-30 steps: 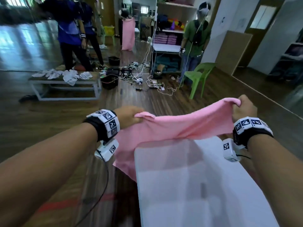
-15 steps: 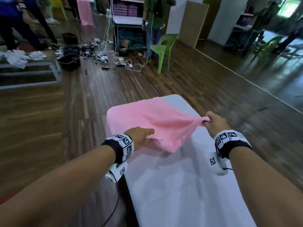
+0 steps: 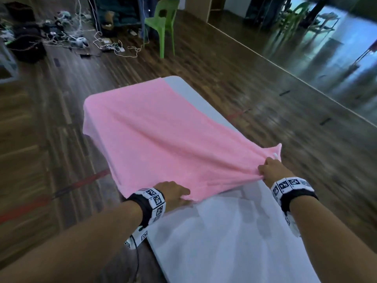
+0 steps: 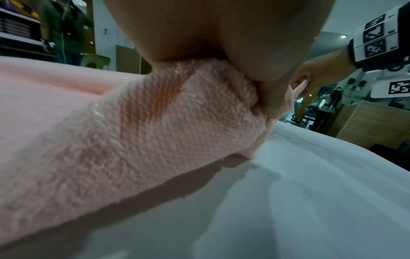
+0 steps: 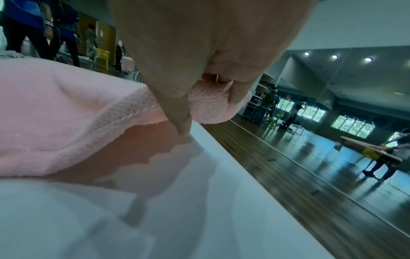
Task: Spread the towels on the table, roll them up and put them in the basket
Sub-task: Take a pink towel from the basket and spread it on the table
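Overhanging left edge: the pink towel (image 3: 163, 137) lies over the far half of the white table (image 3: 234, 242), and its far-left part droops past the table's left side. If the pull from the near corners slackens or goes crooked, that hanging weight could, I judge, drag more cloth off toward the floor.
Left hand: the left hand (image 3: 173, 194) has its fingers curled on the near-left corner, pinching the hem close to the table; the left wrist view shows the cloth bunched under the thumb. A thick bunch here risks a lumpy start to the roll.
Middle span: creases run diagonally across the towel toward the right corner, so the tension looks uneven. Laid down like this, the wrinkles would probably be rolled in.
Right hand: the right hand (image 3: 273, 170) grips the near-right corner in closed fingers, lifted a little off the table right at its right edge. Set down there, that corner may hang over the side.
Basket: not in view, so its place cannot be told.
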